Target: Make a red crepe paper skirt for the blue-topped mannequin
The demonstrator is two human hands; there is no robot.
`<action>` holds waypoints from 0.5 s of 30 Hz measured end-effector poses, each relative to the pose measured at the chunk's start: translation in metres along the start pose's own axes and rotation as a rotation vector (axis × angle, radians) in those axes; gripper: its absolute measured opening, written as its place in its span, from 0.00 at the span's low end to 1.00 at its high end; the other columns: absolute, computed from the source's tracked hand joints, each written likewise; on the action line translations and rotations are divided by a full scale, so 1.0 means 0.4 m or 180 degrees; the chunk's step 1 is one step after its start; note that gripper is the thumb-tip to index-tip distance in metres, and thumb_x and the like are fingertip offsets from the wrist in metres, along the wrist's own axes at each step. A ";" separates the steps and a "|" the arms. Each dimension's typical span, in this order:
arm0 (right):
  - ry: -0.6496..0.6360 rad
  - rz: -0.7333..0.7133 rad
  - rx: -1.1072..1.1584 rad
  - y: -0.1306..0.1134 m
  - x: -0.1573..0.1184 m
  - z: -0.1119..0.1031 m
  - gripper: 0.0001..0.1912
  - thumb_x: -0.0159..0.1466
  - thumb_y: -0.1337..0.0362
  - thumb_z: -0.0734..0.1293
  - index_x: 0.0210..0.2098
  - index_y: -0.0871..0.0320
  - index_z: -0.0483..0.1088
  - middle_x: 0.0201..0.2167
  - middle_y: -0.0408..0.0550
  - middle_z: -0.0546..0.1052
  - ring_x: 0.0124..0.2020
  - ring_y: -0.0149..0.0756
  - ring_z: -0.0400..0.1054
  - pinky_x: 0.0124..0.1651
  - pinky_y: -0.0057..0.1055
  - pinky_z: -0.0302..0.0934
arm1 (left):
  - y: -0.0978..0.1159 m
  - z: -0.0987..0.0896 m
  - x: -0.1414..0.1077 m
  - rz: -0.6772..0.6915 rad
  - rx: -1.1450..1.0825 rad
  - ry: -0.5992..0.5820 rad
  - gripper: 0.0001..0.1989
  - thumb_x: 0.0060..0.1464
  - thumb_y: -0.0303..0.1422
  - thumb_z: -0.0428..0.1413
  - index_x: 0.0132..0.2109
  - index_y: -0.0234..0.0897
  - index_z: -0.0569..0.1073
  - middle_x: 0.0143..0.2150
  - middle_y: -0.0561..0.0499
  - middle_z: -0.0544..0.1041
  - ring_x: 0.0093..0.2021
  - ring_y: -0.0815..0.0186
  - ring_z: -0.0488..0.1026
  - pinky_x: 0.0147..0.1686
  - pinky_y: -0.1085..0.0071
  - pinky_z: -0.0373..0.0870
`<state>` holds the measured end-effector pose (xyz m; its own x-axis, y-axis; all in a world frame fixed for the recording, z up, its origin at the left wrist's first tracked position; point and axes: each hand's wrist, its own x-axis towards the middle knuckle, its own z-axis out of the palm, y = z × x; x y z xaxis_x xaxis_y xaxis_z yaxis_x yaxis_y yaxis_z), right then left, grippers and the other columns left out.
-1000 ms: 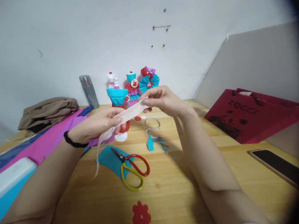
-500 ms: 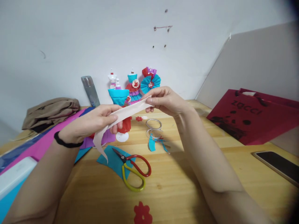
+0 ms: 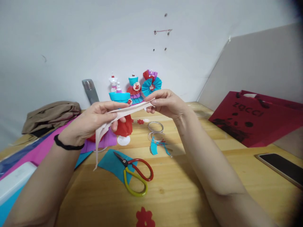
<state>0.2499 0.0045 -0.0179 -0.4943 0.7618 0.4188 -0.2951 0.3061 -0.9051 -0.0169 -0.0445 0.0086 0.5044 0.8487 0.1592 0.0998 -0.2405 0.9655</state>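
Observation:
A pale pink strip (image 3: 132,109) stretches between my two hands above the table. My left hand (image 3: 99,118) pinches it between thumb and fingers, and its loose end hangs below that hand. At the strip's right end, my right hand (image 3: 167,102) holds it between thumb and forefinger. Below lie scissors (image 3: 125,162) with one red and one yellow handle, partly on a blue piece (image 3: 112,164). Behind the hands stand small figures in blue, red and purple paper dresses (image 3: 134,90).
Tape rings (image 3: 155,126) and blue scraps (image 3: 153,148) lie mid-table. A red flower (image 3: 145,217) is at the near edge. To the right are a red bag (image 3: 251,121) and a phone (image 3: 281,167). Brown cloth (image 3: 52,116) and a grey bottle (image 3: 90,90) stand at the left.
The strip has tilted and looks narrower, with a fold along it. Its loose end now hangs straighter and further left. My left fingers reach further along it.

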 end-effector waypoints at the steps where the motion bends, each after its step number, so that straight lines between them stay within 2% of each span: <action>1: -0.0016 -0.0015 -0.0019 0.000 -0.001 -0.001 0.09 0.51 0.65 0.78 0.32 0.59 0.81 0.23 0.44 0.79 0.26 0.30 0.75 0.28 0.23 0.68 | -0.002 -0.002 0.002 -0.0005 -0.0040 -0.0001 0.16 0.53 0.28 0.63 0.50 0.31 0.78 0.31 0.50 0.81 0.22 0.72 0.73 0.23 0.78 0.70; 9: -0.0240 0.0007 -0.0216 -0.005 -0.013 -0.011 0.13 0.49 0.61 0.80 0.32 0.59 0.80 0.25 0.45 0.80 0.26 0.30 0.74 0.32 0.27 0.69 | -0.010 -0.015 0.009 -0.0096 -0.0133 0.0037 0.11 0.49 0.29 0.66 0.38 0.33 0.73 0.30 0.50 0.81 0.21 0.73 0.73 0.20 0.80 0.69; 13: -0.0487 0.0047 -0.0301 -0.006 -0.015 -0.021 0.20 0.49 0.51 0.80 0.34 0.60 0.82 0.27 0.49 0.81 0.28 0.35 0.76 0.33 0.31 0.70 | 0.000 -0.017 0.003 -0.0219 -0.0030 0.0024 0.13 0.44 0.27 0.69 0.35 0.33 0.72 0.30 0.50 0.81 0.25 0.72 0.75 0.23 0.80 0.71; 15: -0.0467 0.0028 -0.0402 -0.008 -0.015 -0.020 0.23 0.51 0.46 0.78 0.33 0.61 0.83 0.25 0.50 0.81 0.27 0.35 0.76 0.32 0.31 0.70 | 0.000 -0.019 0.002 -0.0205 -0.0051 -0.0081 0.14 0.43 0.28 0.70 0.34 0.33 0.73 0.29 0.50 0.80 0.26 0.71 0.76 0.25 0.79 0.73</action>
<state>0.2605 0.0037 -0.0179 -0.6131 0.6761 0.4086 -0.1898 0.3760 -0.9070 -0.0231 -0.0402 0.0103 0.5191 0.8498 0.0915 0.1191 -0.1779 0.9768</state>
